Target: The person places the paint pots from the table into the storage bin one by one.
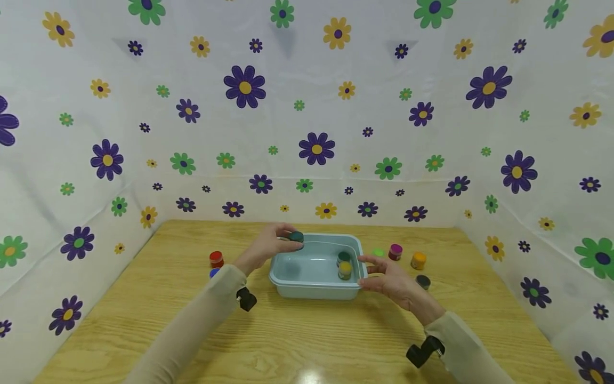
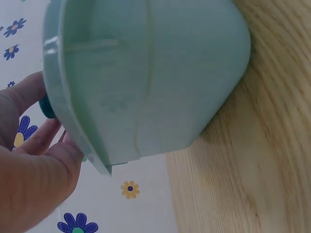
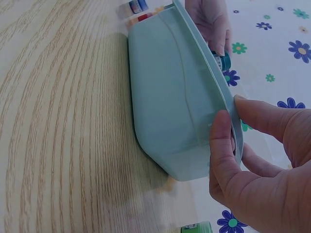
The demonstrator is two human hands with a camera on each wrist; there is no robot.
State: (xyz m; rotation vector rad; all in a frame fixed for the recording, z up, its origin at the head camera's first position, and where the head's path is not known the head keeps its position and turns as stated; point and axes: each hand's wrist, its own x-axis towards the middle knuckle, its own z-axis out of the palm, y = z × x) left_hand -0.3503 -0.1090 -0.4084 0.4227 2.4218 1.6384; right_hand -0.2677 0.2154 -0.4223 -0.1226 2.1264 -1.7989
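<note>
Pinching a dark green jar [image 1: 297,236] in the left grip [image 1: 269,246], at the far left corner of a pale blue basin [image 1: 314,286]. Clasping the basin's right rim in the right grip [image 1: 394,282]. Inside, left of the right grip: a yellow jar [image 1: 345,271]. Left of the left grip, on the table [image 1: 307,338]: a red jar [image 1: 217,260].

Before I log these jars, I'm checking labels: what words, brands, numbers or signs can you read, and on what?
No text can be read.
Dark teal jar in the left hand: label marks too small and blurred.
Green jar: label too blurred.
Blue jar: label too blurred.
Other jars: too small.
Basin: no lettering visible.
</note>
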